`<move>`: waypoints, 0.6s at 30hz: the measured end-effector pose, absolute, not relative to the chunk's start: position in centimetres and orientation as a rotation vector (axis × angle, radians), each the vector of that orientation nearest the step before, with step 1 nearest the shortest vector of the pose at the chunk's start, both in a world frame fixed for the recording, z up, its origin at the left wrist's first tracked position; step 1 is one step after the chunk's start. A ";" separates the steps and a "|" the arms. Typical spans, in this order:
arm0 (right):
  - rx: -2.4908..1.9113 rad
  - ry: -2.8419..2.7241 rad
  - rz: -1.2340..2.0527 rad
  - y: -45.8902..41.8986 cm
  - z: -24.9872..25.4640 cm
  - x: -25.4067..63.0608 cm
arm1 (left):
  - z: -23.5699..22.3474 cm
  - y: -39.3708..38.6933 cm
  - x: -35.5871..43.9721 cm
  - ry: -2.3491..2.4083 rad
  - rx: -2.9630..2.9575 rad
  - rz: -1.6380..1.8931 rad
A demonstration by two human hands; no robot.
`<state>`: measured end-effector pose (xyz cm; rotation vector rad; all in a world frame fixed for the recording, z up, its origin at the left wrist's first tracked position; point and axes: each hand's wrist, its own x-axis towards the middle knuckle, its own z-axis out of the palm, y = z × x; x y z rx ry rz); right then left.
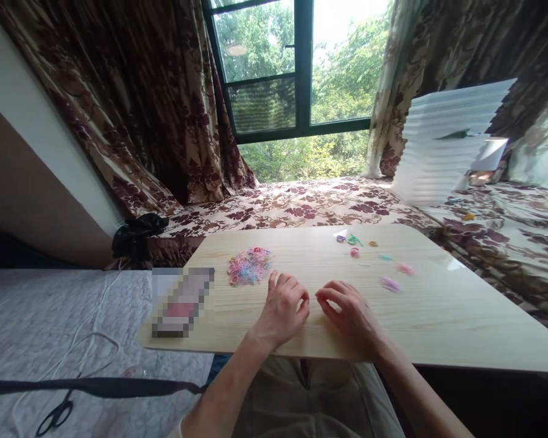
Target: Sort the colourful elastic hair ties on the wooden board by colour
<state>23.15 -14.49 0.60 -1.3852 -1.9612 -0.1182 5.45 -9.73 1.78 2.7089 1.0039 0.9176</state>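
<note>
My left hand (284, 306) rests on the light wooden table (438, 316) with its fingers curled, fingertips close to those of my right hand (347, 307). The right hand's fingers are bent inward too, pinched toward the left hand. Whether anything small lies between the fingertips is too small to see. A heap of small coloured rubber bands (249, 265) lies just beyond my left hand. Several loose bands are scattered beyond my right hand: a purple one (389, 283), a pink one (405, 268) and a green one (355, 240).
A blurred-out object (182, 302) lies at the table's left end. Scissors (55, 416) and a white cable (86, 340) lie on the quilted bed at lower left. Patterned curtains frame a window (296, 85). White corrugated sheets (447, 143) lean at the right.
</note>
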 end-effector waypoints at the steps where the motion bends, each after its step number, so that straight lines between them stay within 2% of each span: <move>1: -1.384 -1.959 -0.127 -14.5 0.6 23.2 | 1.7 -9.6 5.3 1.006 2.697 0.944; 7: -1.459 -1.867 -0.036 -14.1 0.4 23.5 | 0.3 -8.8 2.0 1.292 2.572 1.174; 18: -1.565 -1.760 0.210 -14.0 0.6 23.7 | -1.7 -8.8 -0.5 1.390 2.590 1.047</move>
